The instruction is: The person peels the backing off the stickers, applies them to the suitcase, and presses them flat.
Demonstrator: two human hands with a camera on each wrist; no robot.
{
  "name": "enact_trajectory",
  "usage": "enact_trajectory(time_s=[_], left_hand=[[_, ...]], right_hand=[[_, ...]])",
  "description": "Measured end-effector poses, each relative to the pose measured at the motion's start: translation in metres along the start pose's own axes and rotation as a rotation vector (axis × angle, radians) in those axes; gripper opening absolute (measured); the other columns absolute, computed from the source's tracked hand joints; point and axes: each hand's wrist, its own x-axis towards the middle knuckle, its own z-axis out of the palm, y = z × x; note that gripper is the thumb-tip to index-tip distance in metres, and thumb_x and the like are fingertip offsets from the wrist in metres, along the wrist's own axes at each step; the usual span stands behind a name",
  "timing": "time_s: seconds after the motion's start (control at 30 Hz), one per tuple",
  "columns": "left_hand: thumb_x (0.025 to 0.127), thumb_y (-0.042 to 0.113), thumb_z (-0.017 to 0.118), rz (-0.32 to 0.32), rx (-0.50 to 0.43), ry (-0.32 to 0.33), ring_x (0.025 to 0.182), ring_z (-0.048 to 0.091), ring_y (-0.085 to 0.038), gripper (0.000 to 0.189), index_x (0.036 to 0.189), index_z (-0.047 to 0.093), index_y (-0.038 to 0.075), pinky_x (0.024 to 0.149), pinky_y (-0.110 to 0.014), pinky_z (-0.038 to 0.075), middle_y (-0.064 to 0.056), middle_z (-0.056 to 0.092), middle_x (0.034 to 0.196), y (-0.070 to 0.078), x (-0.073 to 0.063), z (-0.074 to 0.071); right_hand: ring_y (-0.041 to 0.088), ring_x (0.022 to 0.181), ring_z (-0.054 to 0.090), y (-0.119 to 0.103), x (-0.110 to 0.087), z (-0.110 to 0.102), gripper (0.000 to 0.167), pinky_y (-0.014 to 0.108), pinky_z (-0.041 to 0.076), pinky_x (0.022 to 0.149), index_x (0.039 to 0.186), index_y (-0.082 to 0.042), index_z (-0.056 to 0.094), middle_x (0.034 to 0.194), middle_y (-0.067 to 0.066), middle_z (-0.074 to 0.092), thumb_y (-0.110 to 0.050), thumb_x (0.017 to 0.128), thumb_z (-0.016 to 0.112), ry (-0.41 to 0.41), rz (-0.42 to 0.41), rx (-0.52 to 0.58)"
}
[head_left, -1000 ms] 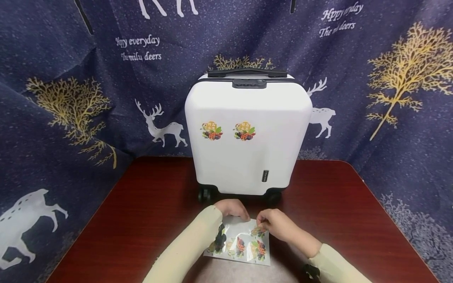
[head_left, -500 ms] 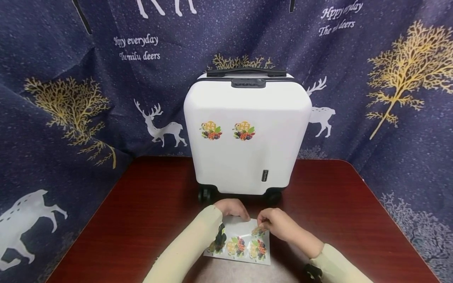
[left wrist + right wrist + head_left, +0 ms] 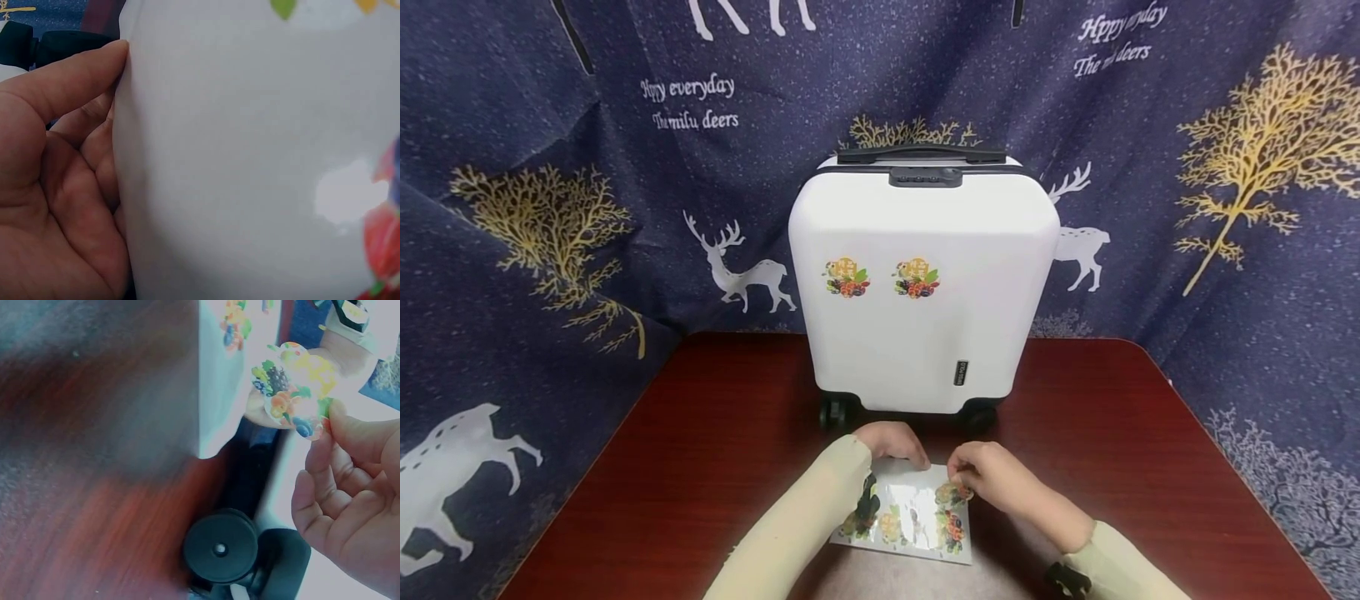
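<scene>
My left hand (image 3: 891, 440) pinches the far edge of a glossy white sticker sheet (image 3: 902, 479). In the left wrist view its thumb lies at the sheet's edge, with the other fingers partly hidden behind. My right hand (image 3: 988, 473) pinches a fruit sticker (image 3: 294, 390) between thumb and forefinger at the sheet's far right corner. The right wrist view shows this sticker standing apart from the sheet, its fruit print in full view. More fruit stickers (image 3: 951, 529) lie along the sheet's near side, partly under glare.
Behind the hands a white suitcase (image 3: 917, 333) stands upright on the dark red table (image 3: 722, 433). Two fruit stickers sit side by side on its front, a left one (image 3: 846, 277) and a right one (image 3: 915, 277). A blue deer-print cloth (image 3: 737, 183) hangs behind.
My right hand has shifted slightly right, and the pinched sticker now reaches past the sheet's right edge. The glare on the sheet has changed. My left hand stays in place.
</scene>
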Motion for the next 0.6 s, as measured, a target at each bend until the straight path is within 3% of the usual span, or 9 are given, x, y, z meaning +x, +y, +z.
enact_trajectory(time_s=[0.3,0.6], left_hand=[[0.086,0.021,0.077,-0.007,0.000,0.005,0.105,0.068,-0.018,0.022,0.104,0.081,0.011,0.098,-0.034,0.054,-0.006,0.078,0.116,0.001,-0.002,-0.001],[0.088,0.020,0.076,-0.007,-0.014,-0.013,0.109,0.068,-0.021,0.023,0.107,0.080,0.009,0.099,-0.034,0.053,-0.008,0.077,0.119,0.000,0.001,0.000]], right_hand=[[-0.005,0.073,0.052,-0.004,0.001,-0.015,0.009,0.018,0.049,0.063,0.085,-0.011,0.069,0.081,-0.003,0.068,-0.004,0.090,0.072,0.017,0.050,0.080],[-0.003,0.078,0.058,-0.010,0.004,-0.037,0.004,0.020,0.053,0.069,0.089,-0.009,0.071,0.086,0.000,0.073,-0.008,0.091,0.073,0.100,0.106,0.110]])
